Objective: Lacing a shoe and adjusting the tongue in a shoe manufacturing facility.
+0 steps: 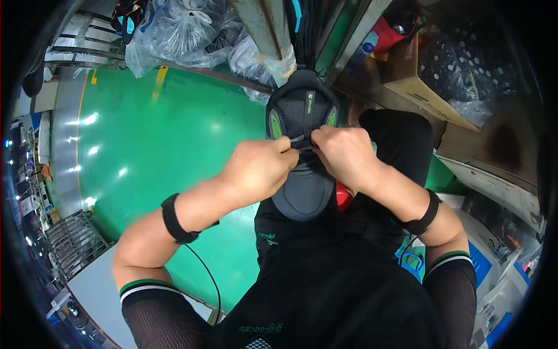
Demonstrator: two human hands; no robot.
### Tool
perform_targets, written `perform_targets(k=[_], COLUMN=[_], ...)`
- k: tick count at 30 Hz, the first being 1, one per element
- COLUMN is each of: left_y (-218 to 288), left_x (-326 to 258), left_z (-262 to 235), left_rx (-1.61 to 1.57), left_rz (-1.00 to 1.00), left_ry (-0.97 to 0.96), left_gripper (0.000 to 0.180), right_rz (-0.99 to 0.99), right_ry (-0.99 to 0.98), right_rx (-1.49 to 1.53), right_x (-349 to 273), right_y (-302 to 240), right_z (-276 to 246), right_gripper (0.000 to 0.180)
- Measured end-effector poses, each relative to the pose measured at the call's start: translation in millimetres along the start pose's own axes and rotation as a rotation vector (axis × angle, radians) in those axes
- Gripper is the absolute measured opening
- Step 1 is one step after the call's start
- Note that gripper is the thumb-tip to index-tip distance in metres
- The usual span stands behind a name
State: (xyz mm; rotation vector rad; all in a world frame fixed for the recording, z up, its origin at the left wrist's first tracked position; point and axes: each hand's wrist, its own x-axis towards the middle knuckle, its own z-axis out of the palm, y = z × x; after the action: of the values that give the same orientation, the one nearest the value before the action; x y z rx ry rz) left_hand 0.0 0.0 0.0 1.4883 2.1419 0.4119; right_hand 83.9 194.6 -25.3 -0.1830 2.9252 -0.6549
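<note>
A dark grey shoe upper [303,110] with green trim stands on a red last, toe end toward me, over my lap. My left hand [261,168] and my right hand [343,154] meet at its middle, fingers closed and pinching a black lace [302,141] that runs across the upper. The left hand covers the upper's left side, the right hand its right side. The toe part [303,195] shows below the hands, with a bit of red last [344,196] beside it. Both wrists wear black bands; a cable hangs from the left one.
A green floor [168,145] lies to the left. Clear plastic bags [186,32] with shoe parts sit at the back. A cardboard box [418,81] stands at the right, with metal posts [264,26] ahead and machine surfaces [494,232] at the lower right.
</note>
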Motion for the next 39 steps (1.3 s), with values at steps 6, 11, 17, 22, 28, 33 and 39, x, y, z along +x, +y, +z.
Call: perform_targets(k=[6,11,17,22,28,33,39], left_y=[-10.4,-23.3,-11.8,-5.2,11.0,6.9,-11.2], left_x=[-8.3,-22.4,-36.1,-33.4,-34.8,-29.3,-56.4], left_z=[42.7,80.0,117.1,114.7,102.2,80.7,62.7], left_rx=[0.458,0.390,0.206,0.034,-0.640,-1.250,-1.233], left_rz=[0.304,0.196,-0.055,-0.070,-0.340,-0.453,-0.516], left_ry=[0.602,0.737,0.698,0.601,0.805,0.683,0.793], left_gripper=[0.017,0.030,0.062,0.063,0.055,0.046,0.035], right_rz=[0.000,-0.041,-0.251,-0.120,0.095,0.212,0.293], right_ry=[-0.190,-0.273,-0.331,-0.219,-0.210,0.128,0.006], right_rx=[0.504,0.387,0.119,0.273,0.542,0.478,0.884], right_x=[14.9,15.1,-6.4,-15.3,-10.1,-19.2,-36.0], right_y=[27.5,28.9,41.2,67.1,42.6,35.9,42.4], right_z=[-14.2,-20.2,-44.1,-29.9,-30.6,-11.5,2.3], right_gripper=[0.010,0.015,0.023,0.030,0.022,0.019,0.014])
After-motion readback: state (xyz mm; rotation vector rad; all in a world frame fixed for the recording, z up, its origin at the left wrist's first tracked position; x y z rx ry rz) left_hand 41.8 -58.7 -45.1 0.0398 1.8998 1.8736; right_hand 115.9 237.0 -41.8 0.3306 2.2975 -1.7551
